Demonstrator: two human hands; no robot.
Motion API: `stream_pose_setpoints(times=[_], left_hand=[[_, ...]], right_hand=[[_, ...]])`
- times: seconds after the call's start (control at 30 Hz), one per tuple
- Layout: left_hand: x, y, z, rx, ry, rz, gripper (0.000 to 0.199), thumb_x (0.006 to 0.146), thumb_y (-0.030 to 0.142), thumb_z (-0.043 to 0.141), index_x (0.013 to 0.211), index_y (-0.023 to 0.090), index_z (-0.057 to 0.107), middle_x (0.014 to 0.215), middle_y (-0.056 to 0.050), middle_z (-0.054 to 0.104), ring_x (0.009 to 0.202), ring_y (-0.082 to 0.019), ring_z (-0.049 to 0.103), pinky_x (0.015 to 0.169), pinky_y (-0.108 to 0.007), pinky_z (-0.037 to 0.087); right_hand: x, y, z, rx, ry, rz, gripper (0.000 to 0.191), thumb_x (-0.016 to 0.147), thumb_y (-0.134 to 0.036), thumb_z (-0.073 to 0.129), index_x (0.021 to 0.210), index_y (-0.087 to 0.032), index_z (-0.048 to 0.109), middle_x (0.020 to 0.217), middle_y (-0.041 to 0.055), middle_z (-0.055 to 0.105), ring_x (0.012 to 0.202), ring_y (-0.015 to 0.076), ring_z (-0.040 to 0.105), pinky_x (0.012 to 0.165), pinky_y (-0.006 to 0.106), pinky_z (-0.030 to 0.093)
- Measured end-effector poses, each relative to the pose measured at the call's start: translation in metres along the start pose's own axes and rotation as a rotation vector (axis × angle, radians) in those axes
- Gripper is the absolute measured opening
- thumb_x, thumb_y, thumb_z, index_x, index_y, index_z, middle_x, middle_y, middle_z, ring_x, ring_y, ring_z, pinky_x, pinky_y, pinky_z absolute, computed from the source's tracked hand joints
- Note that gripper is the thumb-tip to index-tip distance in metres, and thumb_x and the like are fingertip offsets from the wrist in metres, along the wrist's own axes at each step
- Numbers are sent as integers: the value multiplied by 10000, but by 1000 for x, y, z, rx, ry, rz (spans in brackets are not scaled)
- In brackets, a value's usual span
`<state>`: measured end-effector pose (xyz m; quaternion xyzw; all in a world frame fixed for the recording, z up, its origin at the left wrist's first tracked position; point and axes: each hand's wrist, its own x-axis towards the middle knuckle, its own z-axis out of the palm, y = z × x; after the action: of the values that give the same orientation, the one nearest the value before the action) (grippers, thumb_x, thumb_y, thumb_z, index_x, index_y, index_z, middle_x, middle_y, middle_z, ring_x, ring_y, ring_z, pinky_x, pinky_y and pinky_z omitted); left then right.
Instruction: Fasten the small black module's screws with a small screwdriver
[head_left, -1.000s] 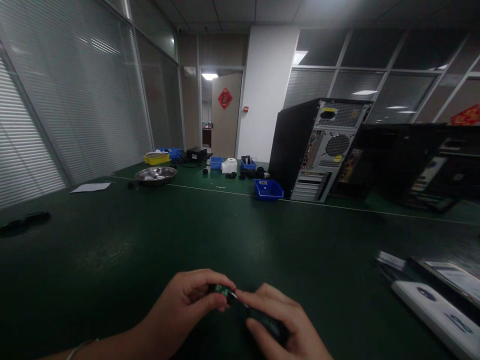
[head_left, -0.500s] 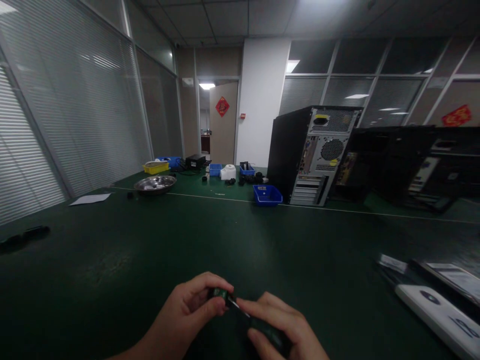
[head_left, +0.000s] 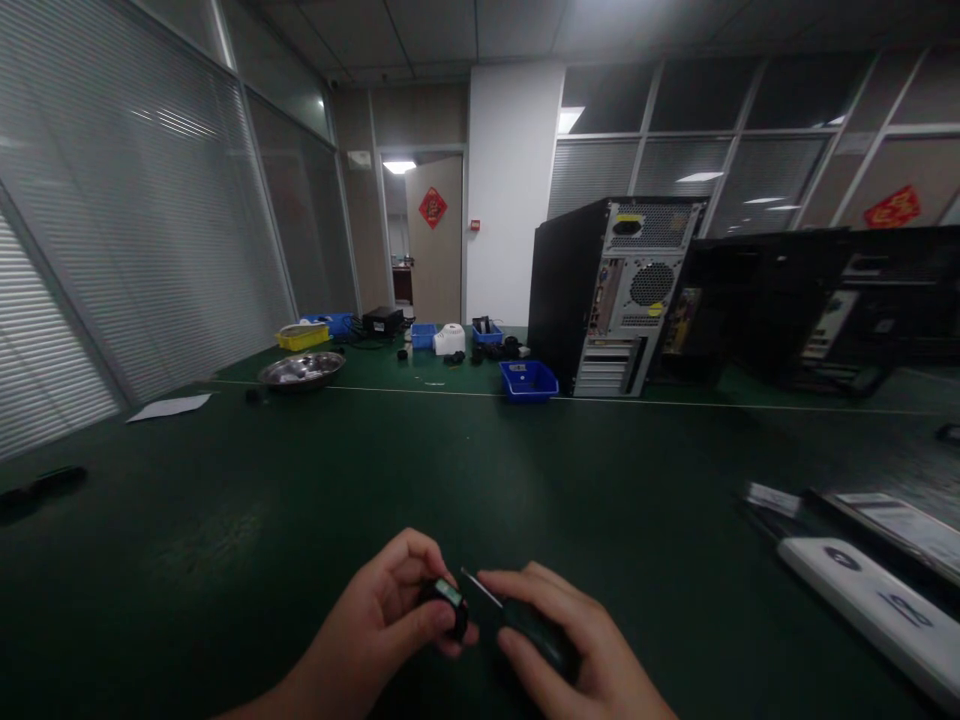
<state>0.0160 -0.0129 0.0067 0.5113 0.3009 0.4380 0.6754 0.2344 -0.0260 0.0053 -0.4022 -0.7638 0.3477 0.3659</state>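
Between the thumb and fingers of my left hand [head_left: 382, 610] is a small dark part with a pale green face [head_left: 448, 592]; its exact kind cannot be made out. My right hand [head_left: 577, 640] is wrapped round the dark handle of a screwdriver [head_left: 536, 636]. The screwdriver's thin metal shaft points up and left, its tip close to the small part but apart from it. Both hands are above the green tabletop [head_left: 420, 480] near its front. My palm hides part of the handle.
At the right lie a white device [head_left: 870, 600] and a dark flat one. Computer towers [head_left: 585, 300] stand at the back right, beside a blue tray [head_left: 529, 382]. A metal bowl [head_left: 301, 371], a paper sheet [head_left: 169, 407] and a yellow basket [head_left: 302, 337] lie at the back left.
The screwdriver tip has come away from the small part. My left fingers have turned the part, so its pale green face shows more. The view has shifted slightly.
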Motion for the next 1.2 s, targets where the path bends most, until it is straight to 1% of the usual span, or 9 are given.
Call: stream_pose_setpoints(times=[0.1, 0.2, 0.37, 0.53, 0.73, 0.87, 0.97, 1.07, 1.2], left_hand=[[-2, 3, -2, 123, 31, -9, 200, 785, 276, 737, 875, 187, 582, 825, -19, 677, 767, -191, 664, 710, -321, 492], [-5, 10, -2, 421, 32, -24, 100, 813, 219, 679, 911, 205, 658, 891, -15, 677, 871, -207, 632, 793, -326, 465], [-6, 17, 5, 827, -21, -36, 112, 798, 221, 687, 906, 221, 717, 945, -38, 671, 913, -241, 610, 802, -329, 445], [-5, 15, 7, 897, -74, 72, 108, 822, 222, 683, 921, 233, 724, 977, -51, 691, 1009, -258, 579, 894, -350, 417], [-9, 22, 7, 955, -23, 80, 179, 899, 318, 571, 1037, 231, 645, 1031, -64, 648, 1003, -263, 559, 887, -372, 418], [-11, 41, 17, 1174, -159, -18, 449, 679, 480, 774, 995, 193, 635, 1036, -92, 618, 958, -307, 527, 845, -406, 411], [-12, 45, 24, 1263, -236, -34, 453, 610, 449, 822, 944, 202, 641, 1065, -92, 615, 1001, -328, 498, 874, -428, 390], [-14, 36, 25, 1235, -187, 6, 331, 689, 387, 787, 934, 217, 642, 1033, -68, 620, 970, -295, 514, 866, -407, 386], [-16, 20, 19, 1142, -88, 96, 380, 643, 308, 839, 965, 225, 655, 993, -50, 628, 949, -287, 533, 857, -406, 388]], right_hand=[[0, -5, -1, -3, -2, 19, 325, 891, -252, 601, 1211, -269, 655, 1074, 85, 703, 1021, 275, 625, 882, 385, 493], [2, -14, -1, 13, -11, 16, 319, 893, -215, 566, 1199, -242, 654, 1003, 83, 705, 939, 248, 653, 825, 354, 516], [4, -17, -2, 37, -8, -17, 294, 905, -190, 565, 1177, -256, 657, 1009, 59, 701, 950, 226, 649, 821, 311, 509], [3, -16, -2, 50, -21, -3, 277, 913, -194, 567, 1171, -258, 647, 1024, 48, 689, 975, 216, 641, 843, 301, 498], [2, -19, -1, -18, -15, 49, 140, 859, -122, 554, 960, -199, 613, 923, 39, 662, 862, 199, 643, 764, 282, 491], [1, -18, 1, -175, -94, 146, 243, 750, -66, 599, 940, -211, 555, 832, 7, 653, 719, 180, 623, 624, 250, 449], [0, -17, 3, -258, -139, 147, 338, 678, -59, 658, 951, -221, 542, 865, -1, 664, 725, 182, 622, 617, 245, 416], [0, -18, 5, -294, -149, 109, 364, 660, -78, 698, 946, -233, 535, 899, -4, 671, 778, 195, 632, 648, 249, 405], [1, -18, 6, -296, -140, 95, 313, 707, -77, 662, 934, -242, 523, 881, -13, 667, 766, 189, 635, 632, 245, 400]])
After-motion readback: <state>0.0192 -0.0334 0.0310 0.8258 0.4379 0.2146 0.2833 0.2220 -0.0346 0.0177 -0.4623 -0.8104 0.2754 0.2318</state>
